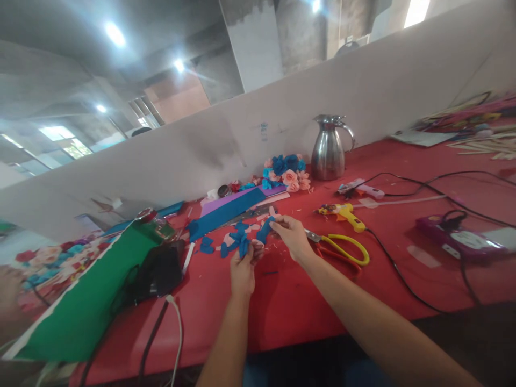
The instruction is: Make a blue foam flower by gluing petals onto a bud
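My left hand (244,269) is closed around the base of a partly formed blue paper flower (242,244). To its right, my right hand (292,234) pinches a single blue paper petal (264,230) between thumb and fingertips, a little apart from the flower. Loose blue petals (207,245) and pale pink scraps lie on the red tabletop (209,317) behind and left of the hands. Scissors with yellow and red handles (349,247) rest just right of my right hand, partly hidden by it.
A yellow glue gun (346,215), a pink glue gun (365,188) and a purple power strip (459,236) with cables lie to the right. Behind stand a steel jug (328,150) and finished paper flowers (286,172). Green paper (88,301) and a black bag (159,271) are left.
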Demonstrator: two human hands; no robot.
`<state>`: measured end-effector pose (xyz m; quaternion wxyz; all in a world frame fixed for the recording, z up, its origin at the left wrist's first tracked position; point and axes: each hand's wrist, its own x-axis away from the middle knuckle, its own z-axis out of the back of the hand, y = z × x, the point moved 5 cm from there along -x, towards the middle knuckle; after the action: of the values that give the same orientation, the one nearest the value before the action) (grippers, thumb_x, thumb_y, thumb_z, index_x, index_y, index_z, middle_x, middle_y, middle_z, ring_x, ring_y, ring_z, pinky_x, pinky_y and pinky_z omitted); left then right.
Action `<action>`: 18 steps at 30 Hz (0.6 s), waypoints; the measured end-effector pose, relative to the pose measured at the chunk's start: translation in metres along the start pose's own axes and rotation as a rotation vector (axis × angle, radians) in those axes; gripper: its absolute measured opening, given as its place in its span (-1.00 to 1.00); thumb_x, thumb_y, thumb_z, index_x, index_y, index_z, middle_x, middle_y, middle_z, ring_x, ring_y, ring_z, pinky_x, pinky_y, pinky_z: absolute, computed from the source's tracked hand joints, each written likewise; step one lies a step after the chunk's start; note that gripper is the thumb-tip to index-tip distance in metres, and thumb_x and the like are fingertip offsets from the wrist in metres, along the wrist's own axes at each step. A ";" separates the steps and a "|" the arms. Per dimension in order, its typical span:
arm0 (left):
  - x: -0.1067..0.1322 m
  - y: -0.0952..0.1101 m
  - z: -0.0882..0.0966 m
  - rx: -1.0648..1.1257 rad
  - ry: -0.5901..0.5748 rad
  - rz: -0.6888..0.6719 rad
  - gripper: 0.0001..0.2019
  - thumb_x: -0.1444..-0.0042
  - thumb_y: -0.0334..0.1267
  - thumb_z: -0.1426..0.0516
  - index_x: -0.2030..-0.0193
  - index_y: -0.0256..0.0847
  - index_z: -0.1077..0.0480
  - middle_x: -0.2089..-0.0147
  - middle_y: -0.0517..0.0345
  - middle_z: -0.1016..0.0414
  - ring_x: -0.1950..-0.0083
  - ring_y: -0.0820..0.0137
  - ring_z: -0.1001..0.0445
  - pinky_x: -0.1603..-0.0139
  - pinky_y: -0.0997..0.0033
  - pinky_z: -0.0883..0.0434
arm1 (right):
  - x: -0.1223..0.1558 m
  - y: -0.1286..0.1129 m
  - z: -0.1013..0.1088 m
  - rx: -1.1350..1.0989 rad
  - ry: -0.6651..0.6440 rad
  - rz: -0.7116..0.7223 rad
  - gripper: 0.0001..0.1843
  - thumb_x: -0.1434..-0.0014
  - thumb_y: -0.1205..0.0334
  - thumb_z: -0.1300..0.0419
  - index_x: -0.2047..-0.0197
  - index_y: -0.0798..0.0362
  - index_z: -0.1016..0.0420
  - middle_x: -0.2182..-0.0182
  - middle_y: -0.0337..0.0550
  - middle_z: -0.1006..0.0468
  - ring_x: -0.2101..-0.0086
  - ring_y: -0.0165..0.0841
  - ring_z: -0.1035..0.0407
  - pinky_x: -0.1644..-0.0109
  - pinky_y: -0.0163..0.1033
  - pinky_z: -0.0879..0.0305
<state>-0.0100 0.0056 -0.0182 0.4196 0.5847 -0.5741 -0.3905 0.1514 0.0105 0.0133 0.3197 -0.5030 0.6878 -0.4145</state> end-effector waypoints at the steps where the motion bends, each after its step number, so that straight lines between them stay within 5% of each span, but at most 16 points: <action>1: 0.000 0.000 -0.001 0.011 -0.016 0.000 -0.74 0.15 -0.12 -0.32 0.38 -0.24 -0.49 0.37 0.13 -0.55 0.35 0.44 -0.52 0.24 0.40 -0.44 | 0.001 -0.001 -0.001 -0.004 -0.004 0.009 -0.71 0.15 0.02 -0.33 0.45 0.05 -0.43 0.53 -0.21 -0.56 0.53 -0.37 -0.43 0.40 -0.27 -0.40; 8: -0.002 -0.004 -0.009 0.009 -0.136 -0.007 -0.86 0.01 -0.18 -0.24 0.39 -0.18 -0.44 0.33 0.15 -0.45 0.30 0.46 -0.43 0.16 0.38 -0.42 | 0.004 -0.004 -0.004 0.059 -0.025 0.114 -0.77 0.04 0.06 -0.25 0.43 0.04 -0.39 0.52 -0.22 -0.54 0.51 -0.35 -0.45 0.38 -0.25 -0.41; 18: -0.003 -0.006 -0.011 -0.050 -0.148 -0.038 -0.89 -0.02 -0.18 -0.20 0.41 -0.15 -0.46 0.33 0.13 -0.46 0.30 0.40 -0.42 0.13 0.32 -0.42 | 0.015 -0.001 -0.012 0.197 -0.046 0.170 -0.83 -0.05 0.09 -0.17 0.44 0.01 -0.36 0.56 -0.26 -0.49 0.51 -0.33 -0.46 0.40 -0.27 -0.38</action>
<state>0.0021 0.0094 -0.0206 0.3831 0.5542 -0.5824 -0.4548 0.1370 -0.0007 0.0195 0.4171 -0.4183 0.6763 -0.4401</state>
